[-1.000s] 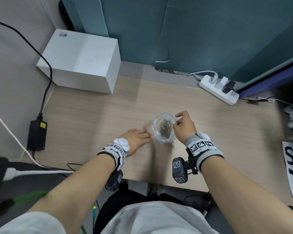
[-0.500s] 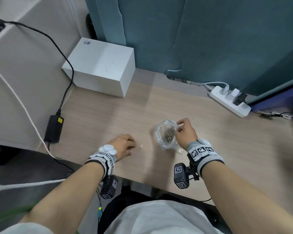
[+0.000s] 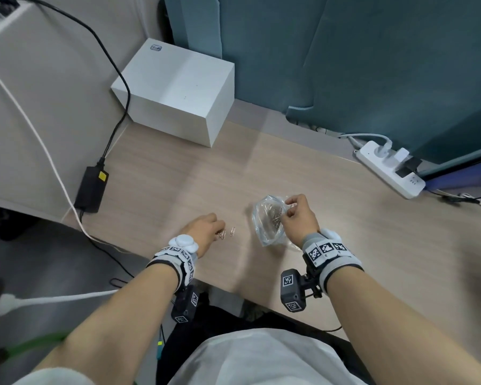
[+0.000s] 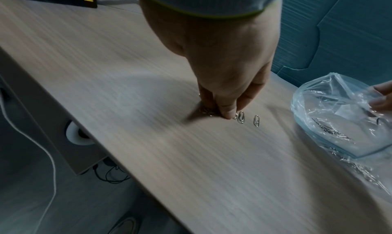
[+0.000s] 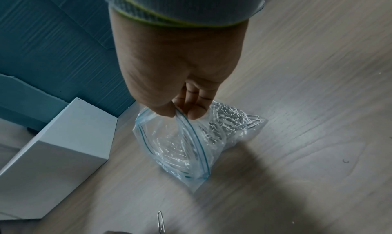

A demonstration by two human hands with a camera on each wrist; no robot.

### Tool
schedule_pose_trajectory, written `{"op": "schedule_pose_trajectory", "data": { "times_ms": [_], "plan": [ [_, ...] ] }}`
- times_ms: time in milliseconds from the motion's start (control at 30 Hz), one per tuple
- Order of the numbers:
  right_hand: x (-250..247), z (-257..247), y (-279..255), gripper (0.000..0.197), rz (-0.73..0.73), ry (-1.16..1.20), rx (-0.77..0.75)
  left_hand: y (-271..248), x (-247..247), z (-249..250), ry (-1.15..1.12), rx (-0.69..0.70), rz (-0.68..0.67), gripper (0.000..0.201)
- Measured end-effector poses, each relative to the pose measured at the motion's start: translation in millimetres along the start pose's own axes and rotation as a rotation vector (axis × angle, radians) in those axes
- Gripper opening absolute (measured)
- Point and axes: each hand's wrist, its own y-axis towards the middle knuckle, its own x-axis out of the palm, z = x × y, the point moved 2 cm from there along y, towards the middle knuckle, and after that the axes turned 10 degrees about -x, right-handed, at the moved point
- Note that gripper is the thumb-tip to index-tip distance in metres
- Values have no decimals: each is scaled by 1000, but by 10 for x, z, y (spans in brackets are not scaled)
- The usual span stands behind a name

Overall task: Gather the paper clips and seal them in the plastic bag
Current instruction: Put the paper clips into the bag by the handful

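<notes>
Two hands work on a pale wood-grain counter (image 3: 178,190). The right hand (image 3: 299,216) pinches the rim of one clear plastic bag (image 3: 267,220) between thumb and curled fingers (image 5: 196,111), holding its blue-lined mouth open; the bag rests on the counter with a heap of paper clips inside (image 5: 229,120). The left hand (image 3: 203,229), fingers (image 4: 228,111) bunched and pointing down, presses on a small cluster of loose clips (image 4: 206,111); whether it grips them cannot be told. Two further loose paper clips (image 4: 248,119) lie just beside its fingertips, between hand and bag. One white box (image 3: 178,90), one black power adapter (image 3: 92,187) and one white power strip (image 3: 390,169) stand before teal panels (image 3: 372,65). The left wrist view alone resolves the cluster; the right wrist view alone shows the pinch on the bag's seal.
</notes>
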Motion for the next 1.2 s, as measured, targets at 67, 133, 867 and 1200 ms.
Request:
{"op": "schedule_pose_trajectory", "data": {
  "times_ms": [67, 133, 867, 1200],
  "plan": [
    [21, 13, -3, 24, -4, 0, -1, -4, -6, 28, 31, 6, 18, 20],
    [34, 21, 2, 25, -13, -3, 3, 10, -25, 60, 81, 25, 19, 16],
    [3, 82, 46, 27, 5, 33, 79, 407, -117, 456, -149, 17, -12, 18],
    [4, 74, 52, 27, 5, 21, 71, 240, -127, 46, 145, 234, -134, 30]
  ]
}}
